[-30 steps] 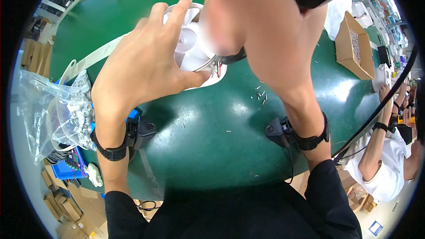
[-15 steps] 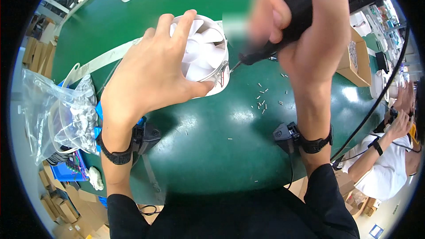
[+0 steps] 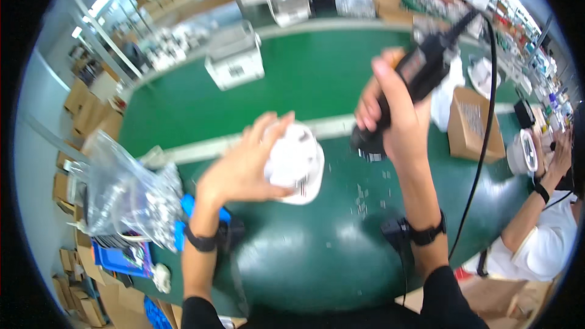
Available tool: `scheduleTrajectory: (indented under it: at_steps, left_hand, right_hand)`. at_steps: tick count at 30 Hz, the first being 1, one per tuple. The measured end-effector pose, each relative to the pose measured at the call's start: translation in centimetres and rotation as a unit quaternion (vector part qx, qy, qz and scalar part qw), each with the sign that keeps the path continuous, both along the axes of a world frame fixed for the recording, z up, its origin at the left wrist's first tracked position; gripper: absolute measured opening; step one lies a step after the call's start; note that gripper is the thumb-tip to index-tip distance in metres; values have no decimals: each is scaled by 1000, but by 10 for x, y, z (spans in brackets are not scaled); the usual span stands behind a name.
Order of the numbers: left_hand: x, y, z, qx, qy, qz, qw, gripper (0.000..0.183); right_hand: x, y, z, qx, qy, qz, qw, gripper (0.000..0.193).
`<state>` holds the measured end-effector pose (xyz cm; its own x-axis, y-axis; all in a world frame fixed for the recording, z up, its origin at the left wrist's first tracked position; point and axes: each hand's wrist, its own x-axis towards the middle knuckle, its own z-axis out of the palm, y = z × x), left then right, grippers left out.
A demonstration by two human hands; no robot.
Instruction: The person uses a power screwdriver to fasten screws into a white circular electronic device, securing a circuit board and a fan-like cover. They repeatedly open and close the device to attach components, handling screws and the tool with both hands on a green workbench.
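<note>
A white fan unit (image 3: 298, 159) stands on the green table (image 3: 304, 244), blurred by motion. My left hand (image 3: 241, 170) is closed around its left side, the fingers over the upper rim and the thumb along the near edge. To the right, my right hand (image 3: 399, 113) grips a black corded electric screwdriver (image 3: 428, 64). Its lower end points down at the table, apart from the fan; the bit cannot be made out. Several small screws (image 3: 362, 200) lie scattered on the table between the fan and my right forearm.
Left of my arm lie a clear plastic bag of parts (image 3: 131, 195) and a blue tray (image 3: 122, 260). A white housing (image 3: 236, 64) stands at the far side. On the right are a cardboard box (image 3: 474, 128), the black cable (image 3: 484, 146) and another person's arm (image 3: 525, 222).
The screwdriver has come away from the fan's edge and is now farther right. The view has shifted, bringing more of the table's far side into sight. My left hand stays on the fan.
</note>
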<state>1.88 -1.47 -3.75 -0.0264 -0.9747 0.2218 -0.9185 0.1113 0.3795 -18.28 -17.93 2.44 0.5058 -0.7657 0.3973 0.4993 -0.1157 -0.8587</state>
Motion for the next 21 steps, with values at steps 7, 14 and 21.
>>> scheduleTrajectory:
  at_steps: [7, 14, 21]
  left_hand:
    - [8, 42, -19, 35, 212, 213, 953, 73]
    - [37, -18, -50, -87, 149, 287, 942, 73]
    - [41, -109, -75, -163, 386, 183, 890, 75]
  right_hand:
    - [-67, -32, 35, -52, -71, -54, 995, 19]
    - [-101, -35, 50, -84, -45, -70, 993, 18]
    - [-98, -28, 53, -73, -56, -35, 995, 19]
